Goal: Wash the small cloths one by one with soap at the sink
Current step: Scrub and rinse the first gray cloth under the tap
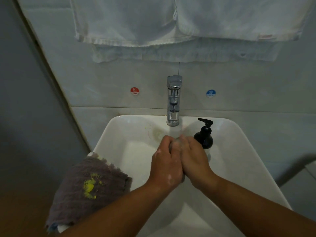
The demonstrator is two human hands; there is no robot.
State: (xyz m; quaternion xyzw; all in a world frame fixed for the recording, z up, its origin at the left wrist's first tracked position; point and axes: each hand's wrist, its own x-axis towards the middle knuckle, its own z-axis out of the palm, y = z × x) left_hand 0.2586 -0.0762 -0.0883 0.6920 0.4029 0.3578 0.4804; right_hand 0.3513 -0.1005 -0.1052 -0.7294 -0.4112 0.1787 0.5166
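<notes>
In the head view, the left hand (166, 161) and right hand (194, 159) are pressed together. Both are clenched round a small grey cloth (176, 143), which shows only between the fingers, beneath the chrome tap (173, 100) over the white ceramic sink (109, 132). A purplish-grey cloth with a yellow stain (89, 183) lies draped on the sink's left rim. The black pump soap bottle (204, 138) stands just beside the right hand, so a wide scrubbing stroke could topple it. The left forearm could also drag the stained cloth off the rim.
</notes>
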